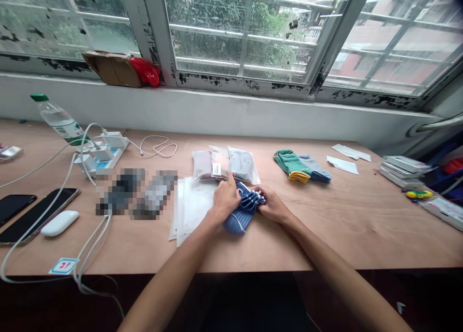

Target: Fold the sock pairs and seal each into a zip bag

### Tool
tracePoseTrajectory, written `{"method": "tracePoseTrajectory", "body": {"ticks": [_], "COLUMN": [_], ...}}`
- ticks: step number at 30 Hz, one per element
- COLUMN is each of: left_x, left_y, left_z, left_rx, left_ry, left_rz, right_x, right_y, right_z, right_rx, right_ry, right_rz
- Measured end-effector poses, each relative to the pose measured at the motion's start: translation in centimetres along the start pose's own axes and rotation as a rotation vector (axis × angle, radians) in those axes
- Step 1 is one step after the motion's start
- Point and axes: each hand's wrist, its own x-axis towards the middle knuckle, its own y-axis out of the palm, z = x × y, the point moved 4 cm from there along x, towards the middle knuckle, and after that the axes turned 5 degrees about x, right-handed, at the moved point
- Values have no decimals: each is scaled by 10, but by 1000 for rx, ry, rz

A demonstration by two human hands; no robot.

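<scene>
The right hand point(270, 204) grips the blue socks point(241, 216) near the front edge of the bench point(260, 259); the left hand point(226, 197) touches them, its grip unclear. If the hold becomes loose, their layers could slide apart.

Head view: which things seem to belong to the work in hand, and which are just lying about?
Likely in use:
- blue socks, held by the right hand, touched by the left hand
- flat bags
- filled bags
- green socks

Probably just lying about:
- bottle
- phones
- white case
- cardboard box
</scene>
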Motion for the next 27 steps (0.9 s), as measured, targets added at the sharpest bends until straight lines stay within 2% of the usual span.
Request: {"method": "tracePoseTrajectory", "body": {"ticks": [3,6,11,14,17,23,25,27], "left_x": [5,8,2,-5,-5,0,-1,-4], "left_y": [8,12,5,5,11,15,12,6], "left_z": [3,5,-2,-8,-6,2,1,-3], "left_rx": [-225,-440,-541,-410,-330,-492,-514,-554], "left_ry": [71,101,169,201,133,71,25,46], "left_rz": [-39,-118,-244,-215,-153,-98,-96,-124], "right_x": [1,1,2,4,4,0,-1,-1], "right_y": [-1,1,3,5,7,6,5,4], "right_z": [0,-7,-16,-13,-8,-8,-8,-7], "right_rx": [-20,17,71,58,67,86,91,154], "right_ry": [-43,-15,26,35,10,0,12,45], "right_rz": [-12,-4,3,56,83,-20,-39,-48]}}
